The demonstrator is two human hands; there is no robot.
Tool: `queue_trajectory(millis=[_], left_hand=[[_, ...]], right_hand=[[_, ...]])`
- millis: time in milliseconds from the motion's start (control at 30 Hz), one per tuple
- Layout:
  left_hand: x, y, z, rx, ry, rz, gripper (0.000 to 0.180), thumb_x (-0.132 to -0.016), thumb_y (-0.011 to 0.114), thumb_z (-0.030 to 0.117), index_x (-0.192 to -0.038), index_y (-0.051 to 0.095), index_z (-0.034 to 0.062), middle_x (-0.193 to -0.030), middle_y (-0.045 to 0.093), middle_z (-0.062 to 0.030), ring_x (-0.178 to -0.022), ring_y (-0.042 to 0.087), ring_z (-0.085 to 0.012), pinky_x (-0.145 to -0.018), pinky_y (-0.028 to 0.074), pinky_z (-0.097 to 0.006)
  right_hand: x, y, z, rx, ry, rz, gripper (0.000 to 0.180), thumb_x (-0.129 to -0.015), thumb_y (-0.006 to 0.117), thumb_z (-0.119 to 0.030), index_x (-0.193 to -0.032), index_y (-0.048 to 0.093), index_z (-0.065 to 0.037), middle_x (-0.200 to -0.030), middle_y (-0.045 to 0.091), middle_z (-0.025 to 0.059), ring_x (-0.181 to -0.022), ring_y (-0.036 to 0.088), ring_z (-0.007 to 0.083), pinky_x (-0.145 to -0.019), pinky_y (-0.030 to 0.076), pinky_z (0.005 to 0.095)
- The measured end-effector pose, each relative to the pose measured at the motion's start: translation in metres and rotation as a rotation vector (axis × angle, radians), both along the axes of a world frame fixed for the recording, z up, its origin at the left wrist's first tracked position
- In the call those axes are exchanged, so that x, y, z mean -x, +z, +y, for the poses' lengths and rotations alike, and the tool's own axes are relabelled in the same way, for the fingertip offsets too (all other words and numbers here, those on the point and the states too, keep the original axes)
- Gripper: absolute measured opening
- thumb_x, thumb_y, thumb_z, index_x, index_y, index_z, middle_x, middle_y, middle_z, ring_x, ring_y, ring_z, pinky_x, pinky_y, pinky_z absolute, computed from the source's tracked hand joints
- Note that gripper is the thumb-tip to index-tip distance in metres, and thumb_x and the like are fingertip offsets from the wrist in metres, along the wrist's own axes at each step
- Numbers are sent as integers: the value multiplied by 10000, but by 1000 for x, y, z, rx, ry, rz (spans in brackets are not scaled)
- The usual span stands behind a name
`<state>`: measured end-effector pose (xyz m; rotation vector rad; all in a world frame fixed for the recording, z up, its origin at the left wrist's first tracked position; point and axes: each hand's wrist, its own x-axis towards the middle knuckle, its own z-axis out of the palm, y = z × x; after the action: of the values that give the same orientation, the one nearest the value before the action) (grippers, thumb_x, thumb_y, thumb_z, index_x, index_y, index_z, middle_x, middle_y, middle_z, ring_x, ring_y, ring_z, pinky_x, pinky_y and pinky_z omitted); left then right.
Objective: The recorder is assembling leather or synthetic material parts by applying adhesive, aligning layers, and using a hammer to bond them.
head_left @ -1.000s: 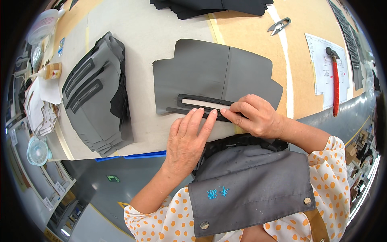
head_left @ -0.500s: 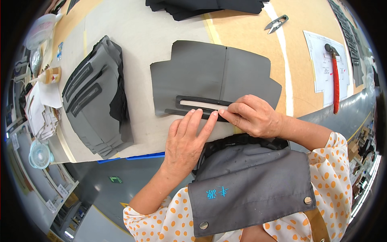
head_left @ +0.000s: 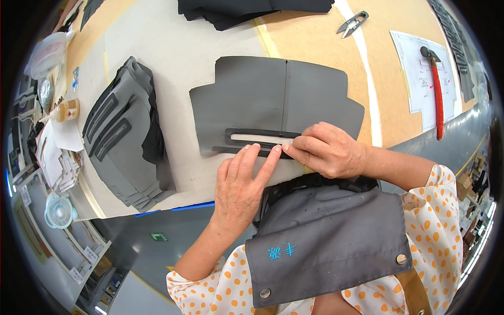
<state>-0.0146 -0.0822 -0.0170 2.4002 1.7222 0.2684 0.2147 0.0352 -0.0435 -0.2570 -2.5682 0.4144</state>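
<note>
Single head-worn fisheye view, looking steeply down and close over the worktable (head_left: 173, 42), person's forearms entering from the near edge, rim bent and probably unreliable at far left.

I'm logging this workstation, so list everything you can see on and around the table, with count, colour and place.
grey panel: one, dark grey, table centre
slot frame: one, darker grey, on the panel's near edge
panel stack: one pile, grey, left
dark fabric pile: one, black, far edge
snips: one, metal, far right
hammer: one, red handle, right, on paper sheet
small bottle: one, tan, far left
left hand: flat, fingertips on frame
right hand: pressing frame's right end
</note>
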Motion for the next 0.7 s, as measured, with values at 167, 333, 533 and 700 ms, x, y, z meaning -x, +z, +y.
queue_trajectory(millis=[167, 333, 533, 700], left_hand=[[1, -1, 0, -15, -23, 13, 590, -856, 647, 64, -1425, 603, 210, -1323, 538, -80, -1237, 541, -230, -976, 420, -373], [1, -2, 0, -11, -21, -2, 581, -859, 645, 72, -1423, 600, 201, -1320, 542, -87, -1245, 540, -229, -968, 421, -374], [1, 1, -1, 0, -16, 23, 577, -862, 646, 82, -1424, 594, 201, -1320, 542, -87, -1246, 542, -231, -963, 418, -372], [0, 1, 0, -5, -23, 31, 584, -860, 649, 83, -1428, 586, 201, -1321, 542, -91, -1234, 551, -234, -959, 423, -377]], right_hand=[[1, -1, 0, 15, -12, 11, 383, -732, 700, -81, -1086, 694, 64, -945, 595, 103, -845, 595, 242, -722, 532, 351], [-2, 0, 0, 281, -111, 27, 354, -731, 742, -12, -1079, 682, -1, -929, 604, 81, -802, 592, 245, -703, 526, 349], [-6, 1, 1, 299, -76, 4, 366, -724, 758, 1, -1085, 700, -15, -917, 605, 71, -799, 590, 237, -688, 522, 347], [-7, -4, 0, 241, -60, 18, 379, -717, 743, -15, -1095, 713, -6, -926, 608, 77, -800, 595, 236, -681, 523, 348]])
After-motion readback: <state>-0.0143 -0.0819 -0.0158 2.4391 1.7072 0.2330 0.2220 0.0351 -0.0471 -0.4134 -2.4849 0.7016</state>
